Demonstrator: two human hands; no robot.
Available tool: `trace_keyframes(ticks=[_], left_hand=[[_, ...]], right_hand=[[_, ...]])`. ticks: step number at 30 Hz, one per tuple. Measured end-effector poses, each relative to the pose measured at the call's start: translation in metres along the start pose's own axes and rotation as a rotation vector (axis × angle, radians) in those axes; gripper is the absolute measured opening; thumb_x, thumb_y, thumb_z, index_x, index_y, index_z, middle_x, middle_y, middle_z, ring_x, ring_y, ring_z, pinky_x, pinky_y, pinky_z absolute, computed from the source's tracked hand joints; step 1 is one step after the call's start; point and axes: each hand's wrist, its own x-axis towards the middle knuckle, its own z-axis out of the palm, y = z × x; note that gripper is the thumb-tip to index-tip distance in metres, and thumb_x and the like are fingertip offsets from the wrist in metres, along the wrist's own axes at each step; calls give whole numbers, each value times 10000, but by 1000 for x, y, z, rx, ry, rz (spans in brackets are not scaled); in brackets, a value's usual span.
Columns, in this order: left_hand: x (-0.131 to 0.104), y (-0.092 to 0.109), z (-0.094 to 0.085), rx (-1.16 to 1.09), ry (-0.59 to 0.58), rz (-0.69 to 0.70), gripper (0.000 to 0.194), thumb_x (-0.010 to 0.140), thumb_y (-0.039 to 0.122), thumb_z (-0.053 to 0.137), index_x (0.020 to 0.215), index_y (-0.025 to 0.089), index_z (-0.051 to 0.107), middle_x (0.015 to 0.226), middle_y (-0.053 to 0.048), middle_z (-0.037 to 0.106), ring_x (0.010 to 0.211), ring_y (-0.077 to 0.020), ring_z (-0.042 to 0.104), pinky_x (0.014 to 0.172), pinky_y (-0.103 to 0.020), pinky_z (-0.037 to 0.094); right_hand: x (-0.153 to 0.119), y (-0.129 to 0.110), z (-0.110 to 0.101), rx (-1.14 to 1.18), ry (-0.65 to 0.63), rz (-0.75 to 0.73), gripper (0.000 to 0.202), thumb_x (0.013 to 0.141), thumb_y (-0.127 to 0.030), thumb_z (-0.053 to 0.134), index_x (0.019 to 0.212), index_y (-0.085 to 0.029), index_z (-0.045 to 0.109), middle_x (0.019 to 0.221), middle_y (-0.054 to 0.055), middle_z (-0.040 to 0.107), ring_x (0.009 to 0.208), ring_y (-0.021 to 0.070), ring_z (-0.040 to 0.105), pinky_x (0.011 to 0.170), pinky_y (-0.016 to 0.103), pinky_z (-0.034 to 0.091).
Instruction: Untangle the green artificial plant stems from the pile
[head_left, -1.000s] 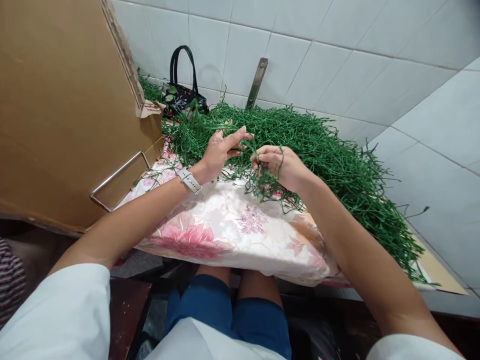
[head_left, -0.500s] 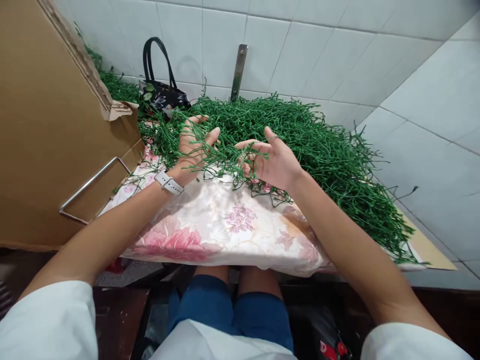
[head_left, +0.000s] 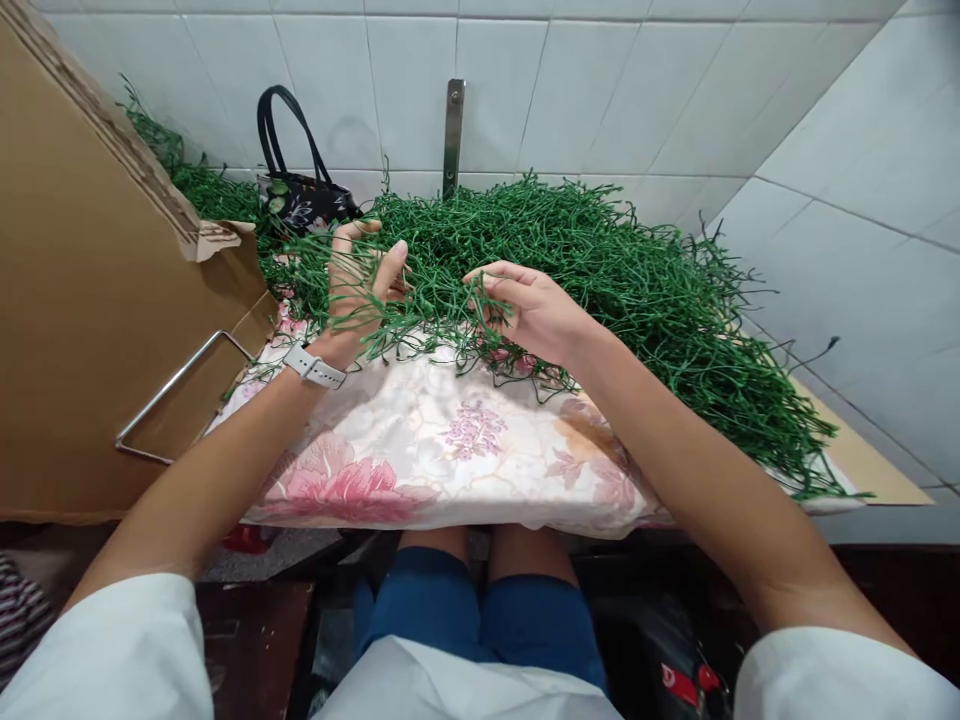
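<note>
A big heap of thin, green, plastic-looking stems (head_left: pixel 637 290) with small forked tips lies on a floral cloth (head_left: pixel 405 430). My left hand (head_left: pixel 346 290), at the heap's front left, has its palm turned inward. A loose bunch of stems (head_left: pixel 365 315) lies across that palm, between thumb and curved fingers. To its right, my right hand (head_left: pixel 547 318) is closed, thumb and forefinger pinched on a green stem (head_left: pixel 491 290) at the front of the heap. The lower fingers are partly hidden by stems.
A tall cardboard box (head_left: pixel 90 300) stands at left, with a bent metal handle (head_left: pixel 169 390) before it. Behind are a black handbag (head_left: pixel 304 200), a metal bracket (head_left: pixel 453 140) and a tiled wall (head_left: pixel 592 90). More stems (head_left: pixel 217 195) lie behind the box.
My right hand has gone from spread fingers to a pinch on a stem. My left hand, with its bunch, has moved slightly left. The view has shifted a little.
</note>
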Motion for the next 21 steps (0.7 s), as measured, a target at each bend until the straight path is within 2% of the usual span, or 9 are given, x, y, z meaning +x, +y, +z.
trace_keyframes(ticks=[3,7,10,13,14,17,19,21], left_hand=[[0,19,-6,-41,-72,-15,646,733,646,863,1222,366,545,925,43,722,779,-139,647,670,-345,548],[9,31,-21,-58,-224,23,816,640,579,937,1337,421,543,1291,7,709,1069,-192,681,882,-377,594],[23,23,-37,-112,-287,54,784,636,543,933,1334,494,579,1371,49,685,1216,-233,634,930,-403,585],[39,7,-49,-252,-351,-3,753,571,329,951,1234,517,649,1244,131,731,1197,-199,591,919,-384,561],[43,3,-52,-235,-322,-19,704,585,345,927,1221,477,656,1231,116,740,1215,-214,588,919,-399,556],[45,1,-49,-83,-189,-28,470,750,483,768,1178,323,660,1194,13,751,1241,-269,620,930,-467,548],[37,9,-40,-50,-98,-9,357,772,469,727,1072,281,682,1070,3,769,1127,-240,668,907,-454,541],[21,23,-25,-46,-60,48,261,728,400,777,951,284,705,927,37,772,973,-169,679,896,-407,527]], right_hand=[[4,-2,-6,-10,48,5,100,946,-275,736,955,-182,702,782,-6,668,657,92,604,603,211,500],[8,-9,-15,29,141,2,313,1076,-429,533,939,-180,663,935,57,747,796,134,682,720,255,572],[9,-14,-24,46,195,-73,415,1065,-567,517,954,-194,662,1037,65,763,903,155,705,807,291,600],[10,-17,-34,99,234,-117,486,1041,-659,497,961,-207,658,1080,65,759,931,160,710,837,299,609],[10,-18,-37,116,244,-122,498,1034,-678,491,966,-213,654,1081,63,759,929,160,711,834,298,611],[11,-19,-40,115,249,-129,512,1016,-710,496,973,-222,644,1053,57,755,899,161,710,808,297,611],[10,-17,-36,85,226,-116,529,1008,-722,499,948,-214,637,1021,62,753,860,162,702,772,290,605],[9,-13,-27,54,168,-82,545,998,-729,507,937,-205,640,998,74,756,833,168,695,741,291,598]])
